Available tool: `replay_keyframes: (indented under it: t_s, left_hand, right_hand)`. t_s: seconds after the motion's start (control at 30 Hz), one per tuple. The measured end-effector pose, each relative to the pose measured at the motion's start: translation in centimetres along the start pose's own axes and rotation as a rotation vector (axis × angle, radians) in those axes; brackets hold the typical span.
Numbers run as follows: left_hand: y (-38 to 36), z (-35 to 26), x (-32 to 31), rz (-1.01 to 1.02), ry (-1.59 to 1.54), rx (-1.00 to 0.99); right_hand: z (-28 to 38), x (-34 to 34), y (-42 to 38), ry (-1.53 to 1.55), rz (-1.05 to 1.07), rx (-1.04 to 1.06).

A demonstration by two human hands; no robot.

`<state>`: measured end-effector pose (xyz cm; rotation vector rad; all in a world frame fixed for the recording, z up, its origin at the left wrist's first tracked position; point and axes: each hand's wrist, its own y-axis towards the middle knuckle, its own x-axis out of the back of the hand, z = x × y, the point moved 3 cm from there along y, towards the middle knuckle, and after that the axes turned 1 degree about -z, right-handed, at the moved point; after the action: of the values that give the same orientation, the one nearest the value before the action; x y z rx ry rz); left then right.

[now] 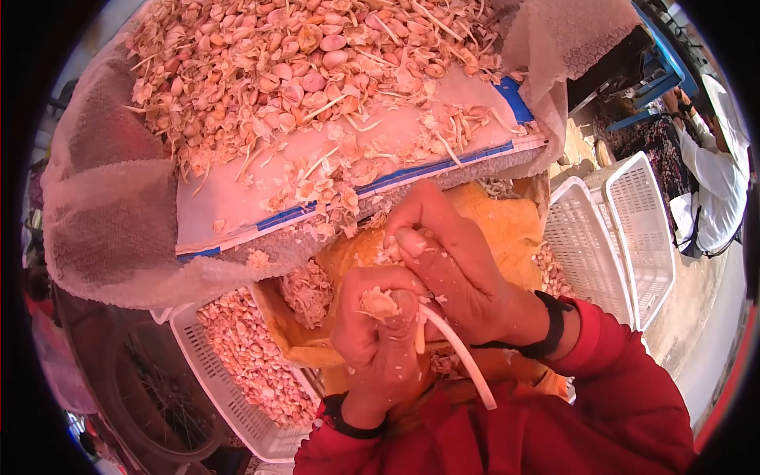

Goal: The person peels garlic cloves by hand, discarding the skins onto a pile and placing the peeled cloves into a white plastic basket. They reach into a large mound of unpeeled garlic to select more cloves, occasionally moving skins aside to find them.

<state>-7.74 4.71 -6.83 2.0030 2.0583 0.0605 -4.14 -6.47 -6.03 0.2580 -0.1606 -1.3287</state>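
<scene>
My left hand (374, 348) is closed around a piece of garlic, with papery skin (380, 303) showing by the thumb and a pale dried stalk (461, 356) sticking out toward my lap. Just above it, close against the left, my right hand (459, 273) is closed too. Pale garlic pieces (389, 252) show at its thumb and fingertips; the fingers hide most of them. Beyond both hands, a heap of loose garlic cloves (313, 79), skins and stalks covers a work surface (237, 206) with a blue-edged front.
White crate (273, 451) holds garlic cloves at lower left. An orange sack (491, 222) with garlic skins lies below the hands. White baskets (645, 229) stand at right, near another person in a white top (716, 174). Bubble wrap (103, 214) drapes the surface's edge. A wheel (162, 388) is at left.
</scene>
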Motion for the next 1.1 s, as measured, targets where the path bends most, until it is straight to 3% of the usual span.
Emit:
replay_keyframes:
  t_s: [0.03,0.17,0.27,0.3,0.4,0.43,0.53,0.57,0.7,0.8,1.0,1.1]
  left_hand:
    - [0.0,-0.2,-0.3,0.036,0.120,-0.078]
    - [0.1,0.8,0.1,0.068,-0.294,0.161]
    - [-0.2,1.1,1.9,0.059,-0.170,0.216]
    - [-0.1,1.1,2.8,0.132,-0.132,0.285]
    - [-0.5,1.3,3.0,0.013,0.165,0.428]
    - [-0.4,1.1,2.8,0.044,0.170,0.387]
    - [-1.0,-0.5,3.9,0.082,0.382,-0.005]
    - [-1.8,-0.6,4.6,-0.007,0.184,0.015]
    - [-0.5,-3.4,3.9,0.150,0.434,-0.306]
    - [-0.6,-3.6,4.0,-0.002,0.378,-0.294]
    - [-1.8,-3.9,6.0,0.045,0.198,-0.189]
    - [-2.0,-4.7,6.8,0.055,0.318,-0.249]
  right_hand:
    - [-0.2,0.1,-0.1,0.015,0.020,-0.049]
    - [-1.5,0.0,-0.1,0.245,-0.002,-0.152]
    - [-1.2,1.3,0.5,0.611,-0.062,-0.453]
    - [-1.3,1.4,0.7,0.608,-0.061,-0.475]
    - [-0.5,0.9,0.3,0.743,0.076,-0.547]
    - [-0.4,0.4,0.2,0.787,0.065,-0.564]
    - [0.2,-1.1,-0.5,0.858,0.064,-0.625]
    - [0.5,-1.5,-0.6,0.833,0.084,-0.645]
    - [1.4,-3.5,-1.0,0.663,0.039,-0.583]
    - [1.1,-4.4,-1.3,0.599,0.033,-0.416]
    - [3.4,-5.8,-1.2,0.524,0.137,-0.595]
    - [2.4,-7.0,-1.1,0.244,0.133,-0.326]
